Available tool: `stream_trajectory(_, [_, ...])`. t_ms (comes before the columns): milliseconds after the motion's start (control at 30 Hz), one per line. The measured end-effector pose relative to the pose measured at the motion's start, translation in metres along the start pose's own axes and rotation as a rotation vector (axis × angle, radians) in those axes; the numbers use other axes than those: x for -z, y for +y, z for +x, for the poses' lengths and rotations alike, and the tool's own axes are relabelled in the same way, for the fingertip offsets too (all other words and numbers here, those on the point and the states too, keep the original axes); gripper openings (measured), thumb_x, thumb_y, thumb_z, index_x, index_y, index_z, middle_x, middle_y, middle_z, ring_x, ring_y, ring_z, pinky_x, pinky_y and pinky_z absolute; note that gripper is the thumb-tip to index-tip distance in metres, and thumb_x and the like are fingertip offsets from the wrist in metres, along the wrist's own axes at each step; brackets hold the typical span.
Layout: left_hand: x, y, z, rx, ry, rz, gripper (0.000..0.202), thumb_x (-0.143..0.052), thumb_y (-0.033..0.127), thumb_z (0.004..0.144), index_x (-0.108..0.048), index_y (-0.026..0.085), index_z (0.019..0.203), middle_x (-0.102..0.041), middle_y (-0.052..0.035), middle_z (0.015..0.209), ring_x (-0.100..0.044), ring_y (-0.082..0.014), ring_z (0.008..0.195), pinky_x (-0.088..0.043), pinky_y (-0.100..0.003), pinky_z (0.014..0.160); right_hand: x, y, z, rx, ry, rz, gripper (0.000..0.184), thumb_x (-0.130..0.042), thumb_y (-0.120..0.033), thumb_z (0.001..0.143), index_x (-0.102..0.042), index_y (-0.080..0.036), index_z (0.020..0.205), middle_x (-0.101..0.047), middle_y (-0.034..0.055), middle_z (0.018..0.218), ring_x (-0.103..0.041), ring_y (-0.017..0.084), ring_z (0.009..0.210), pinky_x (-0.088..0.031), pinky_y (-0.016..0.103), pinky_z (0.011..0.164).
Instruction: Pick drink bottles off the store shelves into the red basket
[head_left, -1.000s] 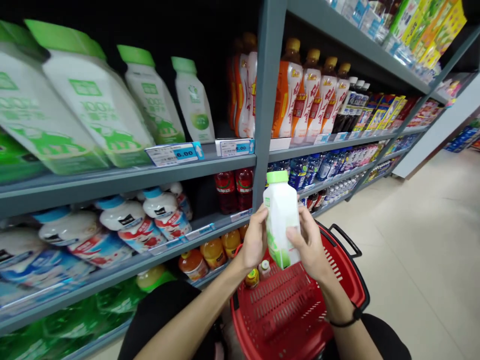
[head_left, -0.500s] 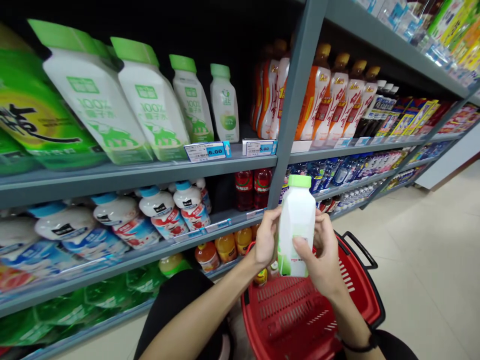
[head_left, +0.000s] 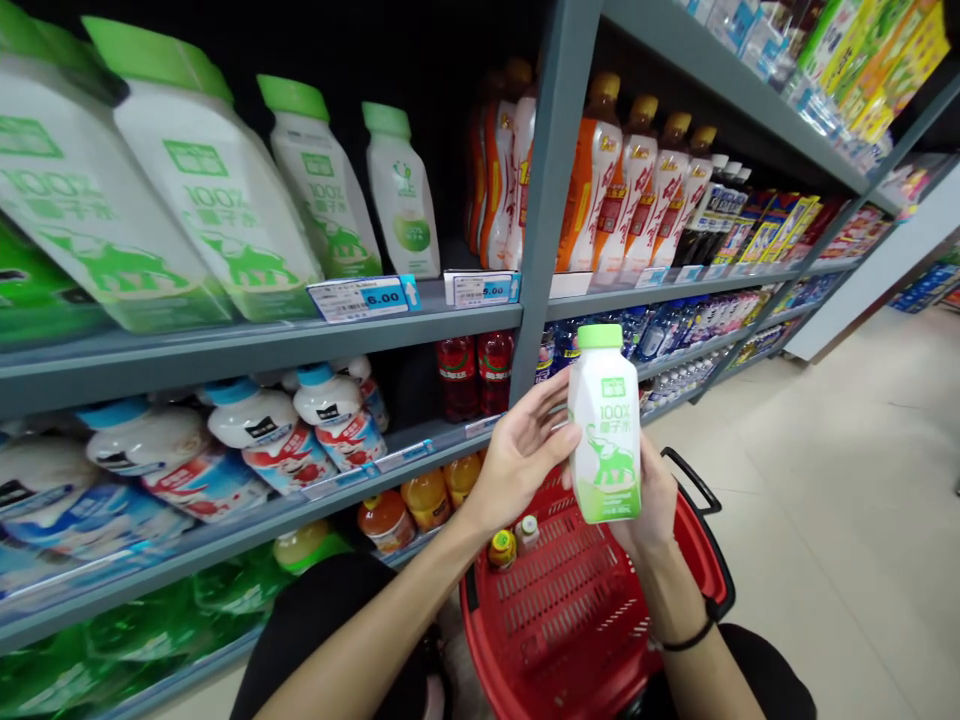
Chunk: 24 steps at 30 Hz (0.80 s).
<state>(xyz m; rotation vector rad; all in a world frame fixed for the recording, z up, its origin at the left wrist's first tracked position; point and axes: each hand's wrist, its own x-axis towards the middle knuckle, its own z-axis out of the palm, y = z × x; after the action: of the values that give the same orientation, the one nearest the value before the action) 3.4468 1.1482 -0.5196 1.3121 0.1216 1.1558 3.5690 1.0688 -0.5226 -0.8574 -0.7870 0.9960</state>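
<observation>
A white bottle of coconut water with a light green cap and a green elephant on its label is held upright between my hands. My left hand grips its left side, thumb on the front edge. Behind and to the right, my right hand supports it, its fingers mostly hidden by the bottle. Below the bottle is a red shopping basket. Inside the basket, at its left, are a small yellow-capped bottle and a small white-capped bottle.
Similar coconut water bottles stand on the grey shelf at the left, above price tags. White yogurt-drink bottles fill the level below. A grey upright post divides the shelves. Pale tiled floor extends to the right.
The bottle has been turned, so its elephant label now faces me instead of a plainer side. My left hand shows more of its palm and thumb. The view has shifted slightly right.
</observation>
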Motion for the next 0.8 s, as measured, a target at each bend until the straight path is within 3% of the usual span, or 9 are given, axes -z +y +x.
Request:
stream_trajectory(133, [0.001,0.000,0.000,-0.007,0.015,-0.010,0.057,-0.085,0.033,0.094,-0.068,0.024,0.147,-0.063,-0.0126,0.160,-0.062,-0.0279,0.146,-0.053,-0.041,0.122,-0.005,-0.001,-0.001,-0.035,0.033,0.071,0.047,-0.062,-0.064,0.095,-0.080,-0.020,0.097,-0.077,0.0068,0.068,-0.081,0.033,0.075,-0.068,0.045,0.071])
stream_trajectory(267, [-0.002,0.001,0.000,-0.021,0.033,-0.014,0.053,-0.083,0.032,0.095,-0.070,0.025,0.146,-0.067,-0.0115,0.156,-0.065,-0.0262,0.143,-0.054,-0.040,0.121,-0.005,0.003,0.000,-0.016,-0.012,0.093,0.058,-0.068,-0.074,0.089,-0.077,-0.021,0.110,-0.083,0.0085,0.083,-0.082,0.033,0.084,-0.069,0.045,0.074])
stream_trajectory(367, [-0.004,0.000,0.000,-0.041,0.058,0.029,0.056,-0.085,0.034,0.093,-0.069,0.024,0.147,-0.069,-0.0123,0.153,-0.066,-0.0283,0.142,-0.053,-0.043,0.122,-0.003,0.005,0.002,-0.029,0.003,0.100,0.060,-0.081,-0.069,0.081,-0.075,-0.021,0.117,-0.085,0.0103,0.100,-0.082,0.034,0.097,-0.069,0.046,0.084])
stream_trajectory(500, [0.001,-0.004,-0.002,-0.242,0.133,0.253,0.064,-0.089,0.036,0.089,-0.069,0.024,0.149,-0.069,-0.0135,0.152,-0.062,-0.0315,0.142,-0.048,-0.050,0.125,-0.003,0.003,0.004,-0.013,0.039,0.099,0.057,-0.082,-0.068,0.082,-0.079,-0.022,0.115,-0.085,0.0111,0.116,-0.080,0.034,0.109,-0.067,0.046,0.094])
stream_trajectory(633, [0.006,-0.002,-0.006,-0.385,0.032,0.499,0.051,-0.072,0.031,0.102,-0.066,0.031,0.153,-0.063,-0.0142,0.155,-0.057,-0.0319,0.144,-0.046,-0.054,0.124,0.001,0.001,0.002,-0.127,-0.040,0.142,0.058,-0.065,-0.074,0.091,-0.081,-0.020,0.105,-0.085,0.0107,0.090,-0.083,0.034,0.088,-0.070,0.045,0.074])
stream_trajectory(733, [0.006,0.002,-0.007,-0.456,-0.040,0.562,0.056,-0.069,0.026,0.103,-0.061,0.034,0.157,-0.057,-0.0143,0.159,-0.054,-0.0337,0.146,-0.047,-0.057,0.122,0.004,0.001,0.000,-0.198,-0.112,0.173,0.061,-0.059,-0.075,0.092,-0.080,-0.018,0.094,-0.077,0.0068,0.067,-0.077,0.029,0.060,-0.064,0.039,0.053])
stream_trajectory(800, [0.005,0.004,-0.008,-0.476,-0.063,0.567,0.059,-0.070,0.023,0.101,-0.059,0.035,0.158,-0.055,-0.0141,0.160,-0.054,-0.0344,0.146,-0.049,-0.056,0.120,0.005,0.001,0.000,-0.216,-0.138,0.167,0.063,-0.056,-0.077,0.091,-0.080,-0.018,0.093,-0.075,0.0062,0.064,-0.075,0.028,0.055,-0.062,0.038,0.050])
